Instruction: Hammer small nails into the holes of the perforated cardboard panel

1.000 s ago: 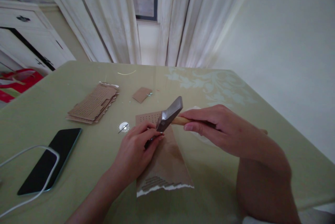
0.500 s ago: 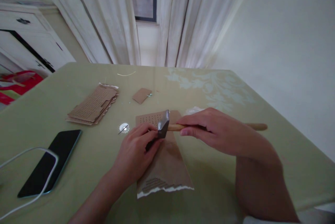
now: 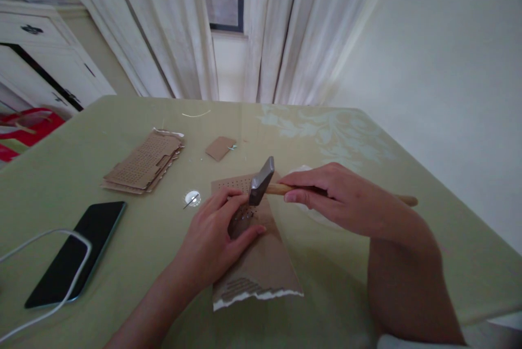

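My right hand (image 3: 334, 197) is closed round the wooden handle of a hammer (image 3: 261, 181). Its metal head is raised slightly and tilted over the cardboard. On a brown piece of cardboard (image 3: 265, 262) with rows of small holes and a torn near edge rests my left hand (image 3: 212, 235). The thumb lies apart from the other fingers, whose tips are just left of the hammer head. Between thumb and index finger, several tiny shiny bits (image 3: 244, 216) show on the cardboard, too small to name. The hammer head hides part of the holes.
Left of the hands are a small round white disc (image 3: 192, 198) with a needle-like pin across it, a stack of perforated cardboard (image 3: 142, 161) and a phone (image 3: 77, 256) with a white cable (image 3: 81, 265) over it. Farther back lies a small cardboard piece (image 3: 221, 148). Clear plastic (image 3: 314, 210) lies under my right hand.
The hammer head has lifted and tipped to the right, off the left fingers. My left thumb has moved away from the index finger, uncovering the shiny bits.
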`<state>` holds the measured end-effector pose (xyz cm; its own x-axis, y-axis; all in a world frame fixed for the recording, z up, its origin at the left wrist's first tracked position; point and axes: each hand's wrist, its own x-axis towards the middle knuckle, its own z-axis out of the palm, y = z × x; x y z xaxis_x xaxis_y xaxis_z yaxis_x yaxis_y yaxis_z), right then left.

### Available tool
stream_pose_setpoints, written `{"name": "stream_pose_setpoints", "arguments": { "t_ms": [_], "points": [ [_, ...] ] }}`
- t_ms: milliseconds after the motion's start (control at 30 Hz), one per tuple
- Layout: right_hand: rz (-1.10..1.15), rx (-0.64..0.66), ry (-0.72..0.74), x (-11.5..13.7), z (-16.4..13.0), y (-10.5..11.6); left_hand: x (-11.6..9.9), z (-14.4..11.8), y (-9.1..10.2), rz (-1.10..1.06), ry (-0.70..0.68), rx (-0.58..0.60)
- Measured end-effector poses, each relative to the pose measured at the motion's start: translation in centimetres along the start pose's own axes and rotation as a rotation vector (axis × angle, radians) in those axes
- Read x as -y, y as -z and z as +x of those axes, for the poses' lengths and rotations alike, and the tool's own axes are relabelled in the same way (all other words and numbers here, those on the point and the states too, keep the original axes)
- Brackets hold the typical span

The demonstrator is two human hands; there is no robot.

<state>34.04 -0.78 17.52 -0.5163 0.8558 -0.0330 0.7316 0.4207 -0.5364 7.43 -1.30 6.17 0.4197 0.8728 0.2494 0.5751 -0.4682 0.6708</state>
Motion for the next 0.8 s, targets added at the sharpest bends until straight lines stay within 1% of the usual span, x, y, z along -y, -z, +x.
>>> {"name": "stream_pose_setpoints", "arguments": {
  "t_ms": [167, 333, 500, 633, 733, 800],
  "points": [
    [-0.162, 0.131, -0.011, 0.1, 0.3, -0.5, 0.2, -0.1, -0.2, 0.021, -0.014, 0.018],
    [-0.122, 0.073, -0.020, 0.1, 0.4, -0.5, 0.3, -0.2, -0.3, 0.027, -0.004, 0.009],
    [-0.166, 0.155, -0.030, -0.1, 0.4, -0.6, 0.4, -0.1, -0.3, 0.022, -0.011, 0.022],
    [-0.178, 0.114, -0.051, -0.3, -0.1, -0.2, 0.2, -0.4, -0.5, 0.013, -0.034, -0.017],
    [-0.206, 0.126, -0.073, -0.6, -0.3, -0.2, 0.3, -0.3, 0.3, -0.039, -0.042, -0.021],
    [-0.220, 0.142, -0.074, -0.8, -0.2, -0.4, 1.2, 0.0, 1.7, -0.099, -0.023, -0.033]
  ]
}}
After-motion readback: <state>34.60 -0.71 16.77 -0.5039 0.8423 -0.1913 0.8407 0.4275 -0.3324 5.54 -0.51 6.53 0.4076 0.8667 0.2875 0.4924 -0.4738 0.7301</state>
